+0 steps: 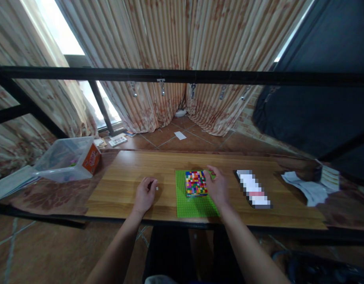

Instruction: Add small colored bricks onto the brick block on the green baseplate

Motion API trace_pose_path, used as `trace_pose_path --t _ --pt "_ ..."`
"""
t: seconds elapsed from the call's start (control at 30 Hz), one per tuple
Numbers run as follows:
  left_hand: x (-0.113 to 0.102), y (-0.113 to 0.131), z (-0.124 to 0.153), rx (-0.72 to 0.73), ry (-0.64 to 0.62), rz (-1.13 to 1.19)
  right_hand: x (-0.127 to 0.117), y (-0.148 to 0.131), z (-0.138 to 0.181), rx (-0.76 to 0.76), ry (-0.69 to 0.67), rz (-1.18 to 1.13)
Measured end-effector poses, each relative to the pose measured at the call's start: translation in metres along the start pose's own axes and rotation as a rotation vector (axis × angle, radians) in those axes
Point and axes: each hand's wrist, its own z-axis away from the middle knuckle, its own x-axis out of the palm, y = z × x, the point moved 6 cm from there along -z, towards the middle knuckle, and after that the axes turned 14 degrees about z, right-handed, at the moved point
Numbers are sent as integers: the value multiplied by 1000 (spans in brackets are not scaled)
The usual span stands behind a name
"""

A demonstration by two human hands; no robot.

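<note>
A block of many small coloured bricks (195, 183) stands on a green baseplate (194, 205) near the front of the wooden table (125, 169). My right hand (218, 188) rests against the block's right side, fingers curled on its top edge. My left hand (145, 195) lies on the table left of the baseplate, fingers loosely closed, with a tiny white piece (156, 188) at its fingertips.
A clear plastic tub (66, 159) with an orange label sits off the table's left end. A dark flat object (254, 189) lies right of the baseplate. Crumpled white paper (309, 189) is at the far right. A black bar (182, 75) crosses above.
</note>
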Motion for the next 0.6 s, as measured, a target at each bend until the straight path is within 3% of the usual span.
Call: trace_pose_path --t 0.33,0.6 --pt "1 4 2 -4 -10 -1 21 3 0 19 -82 -52" --pt "3 4 3 -1 -18 -15 23 -5 2 -33 -122 120"
